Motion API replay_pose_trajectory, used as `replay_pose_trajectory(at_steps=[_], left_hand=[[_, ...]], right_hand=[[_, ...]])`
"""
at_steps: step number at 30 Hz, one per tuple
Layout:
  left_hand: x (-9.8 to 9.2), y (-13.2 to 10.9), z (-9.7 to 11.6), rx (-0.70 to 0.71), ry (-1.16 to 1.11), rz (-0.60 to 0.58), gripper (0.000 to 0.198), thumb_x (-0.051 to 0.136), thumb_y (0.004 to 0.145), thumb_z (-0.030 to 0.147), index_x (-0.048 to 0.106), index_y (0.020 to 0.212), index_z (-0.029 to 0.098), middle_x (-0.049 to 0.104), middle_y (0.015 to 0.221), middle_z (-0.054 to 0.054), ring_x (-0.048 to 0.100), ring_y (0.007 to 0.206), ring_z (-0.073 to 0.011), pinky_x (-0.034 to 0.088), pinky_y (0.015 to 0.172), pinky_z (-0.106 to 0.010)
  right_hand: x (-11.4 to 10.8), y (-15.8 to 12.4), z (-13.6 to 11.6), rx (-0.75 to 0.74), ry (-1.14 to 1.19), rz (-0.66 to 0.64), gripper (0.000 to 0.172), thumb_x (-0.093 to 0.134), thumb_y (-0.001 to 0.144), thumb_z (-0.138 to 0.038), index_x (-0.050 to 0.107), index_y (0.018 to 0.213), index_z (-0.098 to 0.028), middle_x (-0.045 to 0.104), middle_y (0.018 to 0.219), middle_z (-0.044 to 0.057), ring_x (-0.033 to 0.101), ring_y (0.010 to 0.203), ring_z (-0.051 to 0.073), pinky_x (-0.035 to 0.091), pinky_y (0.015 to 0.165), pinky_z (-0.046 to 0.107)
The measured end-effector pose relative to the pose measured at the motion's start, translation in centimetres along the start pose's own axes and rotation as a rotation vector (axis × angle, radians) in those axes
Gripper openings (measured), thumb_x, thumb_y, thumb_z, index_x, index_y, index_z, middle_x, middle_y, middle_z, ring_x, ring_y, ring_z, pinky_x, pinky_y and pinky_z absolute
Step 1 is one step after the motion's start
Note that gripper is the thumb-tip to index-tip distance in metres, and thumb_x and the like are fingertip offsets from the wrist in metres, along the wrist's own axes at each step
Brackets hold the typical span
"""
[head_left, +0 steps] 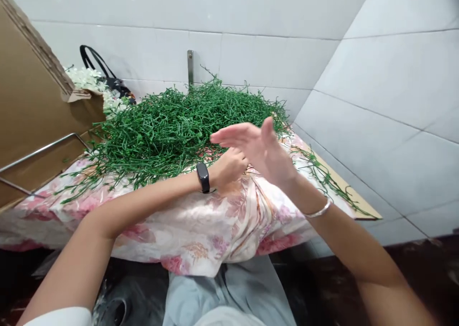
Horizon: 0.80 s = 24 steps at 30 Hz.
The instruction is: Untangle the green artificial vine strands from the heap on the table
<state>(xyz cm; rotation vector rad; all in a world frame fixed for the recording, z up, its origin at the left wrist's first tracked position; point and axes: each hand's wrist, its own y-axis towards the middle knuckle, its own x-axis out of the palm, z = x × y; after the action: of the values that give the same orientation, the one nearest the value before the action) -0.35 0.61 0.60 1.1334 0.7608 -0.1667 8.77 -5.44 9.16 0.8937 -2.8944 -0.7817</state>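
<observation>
A large heap of thin green plastic stems (179, 120) lies on a table covered by a floral cloth (201, 230). My left hand (229, 168), with a black band on its wrist, is at the front of the heap over the cloth. Its fingers are curled, and what they hold, if anything, is hidden. Just right of it and higher, my right hand (263, 151) is raised with its fingers stretched out and the thumb up, holding nothing. A silver bracelet is on that wrist. The cloth is bunched up in folds below my hands.
Several loose green stems (322, 175) lie along the table's right edge. A cardboard box (32, 87) stands at the left, with a metal wire frame (39, 149) beside it. White flowers (86, 79) and a black-handled bag (114, 83) are behind. Tiled walls close off the back and right.
</observation>
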Motion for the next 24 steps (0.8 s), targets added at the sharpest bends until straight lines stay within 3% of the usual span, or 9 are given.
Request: replay_pose_trajectory(at_steps=[2,4,7,10,12,16,19,24], left_hand=[[-0.7,0.9,-0.2,0.132,0.002,-0.088,0.008,0.052,0.081,0.022,0.060,0.081,0.019,0.061,0.082,-0.001,0.051,0.087,-0.0160,0.041,0.084,-0.032],[-1.1,1.6,-0.3,0.173,0.011,-0.080,0.010,0.053,0.082,0.023,0.058,0.086,0.016,0.061,0.083,-0.003,0.048,0.087,-0.0167,0.041,0.081,-0.032],[-0.9,2.1,-0.3,0.108,-0.011,-0.020,0.012,0.055,0.081,0.024,0.056,0.089,0.015,0.059,0.081,-0.003,0.047,0.083,-0.0156,0.041,0.078,-0.030],[-0.1,1.9,0.0,0.089,-0.002,-0.016,0.012,0.056,0.081,0.024,0.057,0.088,0.015,0.058,0.079,-0.003,0.047,0.082,-0.0157,0.041,0.076,-0.029],[0.3,1.6,0.2,0.095,0.027,-0.018,0.012,0.056,0.081,0.024,0.057,0.088,0.015,0.059,0.081,-0.003,0.047,0.084,-0.0162,0.040,0.076,-0.030],[0.6,1.0,0.5,0.067,0.109,0.018,0.013,0.055,0.081,0.027,0.057,0.088,0.016,0.059,0.080,-0.003,0.046,0.083,-0.0167,0.040,0.075,-0.031],[0.3,0.7,0.7,0.044,0.158,0.062,0.013,0.052,0.082,0.028,0.057,0.087,0.017,0.059,0.079,-0.003,0.046,0.082,-0.0167,0.041,0.075,-0.032],[0.2,0.5,0.7,0.020,0.197,0.051,0.013,0.053,0.082,0.027,0.057,0.089,0.018,0.062,0.088,-0.004,0.047,0.089,-0.0170,0.041,0.082,-0.032]], right_hand=[[-2.2,-1.2,-0.4,-0.046,-0.037,0.220,0.056,0.027,0.085,-0.059,0.062,0.092,-0.017,0.064,0.100,0.006,0.060,0.096,0.016,0.045,0.091,0.035],[-4.2,-2.5,-0.2,-0.085,-0.095,0.370,0.041,0.039,0.085,-0.050,0.063,0.087,-0.017,0.065,0.092,0.005,0.062,0.086,0.014,0.048,0.083,0.032],[-6.8,-4.1,0.9,-0.070,-0.239,0.459,0.027,0.049,0.083,-0.040,0.062,0.080,-0.016,0.064,0.079,0.003,0.061,0.074,0.012,0.048,0.074,0.029],[-8.5,-4.9,1.8,-0.063,-0.429,0.496,0.025,0.050,0.082,-0.035,0.061,0.075,-0.015,0.063,0.074,0.003,0.059,0.070,0.011,0.046,0.072,0.028],[-9.2,-4.9,2.2,-0.089,-0.581,0.443,0.024,0.050,0.083,-0.034,0.061,0.074,-0.014,0.062,0.075,0.004,0.057,0.072,0.011,0.044,0.072,0.028],[-10.1,-4.1,2.8,-0.238,-0.865,0.162,0.021,0.050,0.083,-0.033,0.057,0.076,-0.014,0.059,0.078,0.004,0.054,0.074,0.012,0.042,0.072,0.027],[-10.1,-3.3,3.4,-0.352,-1.056,0.035,0.022,0.049,0.083,-0.035,0.054,0.082,-0.014,0.058,0.085,0.007,0.053,0.081,0.015,0.040,0.075,0.029],[-10.0,-2.9,4.6,-0.326,-1.219,-0.083,0.029,0.055,0.079,-0.039,0.051,0.093,-0.014,0.061,0.091,0.006,0.054,0.087,0.018,0.037,0.084,0.032]])
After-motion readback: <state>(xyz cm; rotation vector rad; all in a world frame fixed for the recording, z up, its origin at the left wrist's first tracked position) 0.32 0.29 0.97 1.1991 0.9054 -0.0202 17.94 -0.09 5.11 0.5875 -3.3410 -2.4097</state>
